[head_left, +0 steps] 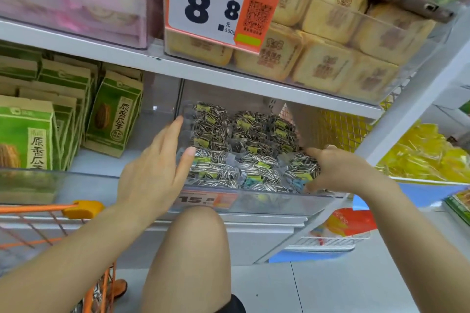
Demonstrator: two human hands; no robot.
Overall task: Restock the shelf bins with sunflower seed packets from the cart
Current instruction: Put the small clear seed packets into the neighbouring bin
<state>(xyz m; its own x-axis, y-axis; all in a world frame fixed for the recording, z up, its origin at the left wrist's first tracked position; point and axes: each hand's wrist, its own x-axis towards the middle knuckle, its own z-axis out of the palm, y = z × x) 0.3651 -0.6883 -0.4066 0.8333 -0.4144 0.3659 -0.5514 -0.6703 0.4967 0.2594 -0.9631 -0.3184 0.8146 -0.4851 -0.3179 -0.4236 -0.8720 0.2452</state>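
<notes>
At the centre of the frame a clear plastic bin sits on the middle shelf, heaped with small see-through sunflower seed packets showing striped seeds and yellow-green labels. The left hand is spread flat with fingers apart against the bin's left side, thumb tip touching the nearest packets and gripping nothing. The right hand reaches in from the right, its fingers curled down onto the packets at the bin's right front corner; it seems to pinch 1 of them, though the fingertips are partly hidden. A price tag reading 15.9 is on the bin's front wall. To the left stand green paper seed bags. On the shelf above, a bin of yellow wrapped cakes carries a sign reading 8.8. At lower left is the orange cart. A bare knee shows at the bottom centre.
</notes>
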